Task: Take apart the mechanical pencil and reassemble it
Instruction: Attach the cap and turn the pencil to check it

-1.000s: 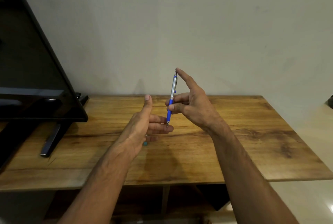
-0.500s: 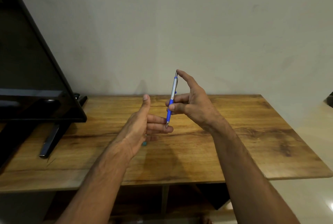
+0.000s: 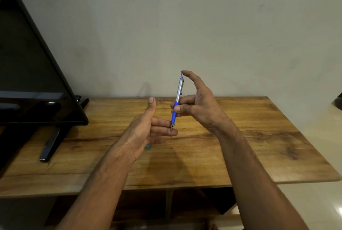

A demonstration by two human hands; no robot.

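The mechanical pencil (image 3: 178, 96) has a silver barrel and a blue grip, and it stands nearly upright above the wooden table (image 3: 240, 137), tip down. My right hand (image 3: 198, 105) grips it around the blue grip with curled fingers, while the index finger rests on its top end. My left hand (image 3: 148, 129) is held flat just left of it, fingers straight and thumb up. The pencil's metal tip touches the left fingertips. A small teal piece (image 3: 147, 147) lies on the table under my left hand, mostly hidden.
A black flat screen (image 3: 37, 81) leans at the table's left end on a dark stand foot (image 3: 50, 146). A plain wall rises right behind the table. The table's front edge runs close below my forearms.
None of the hands or the pencil has visibly shifted; only the camera view has drifted slightly.
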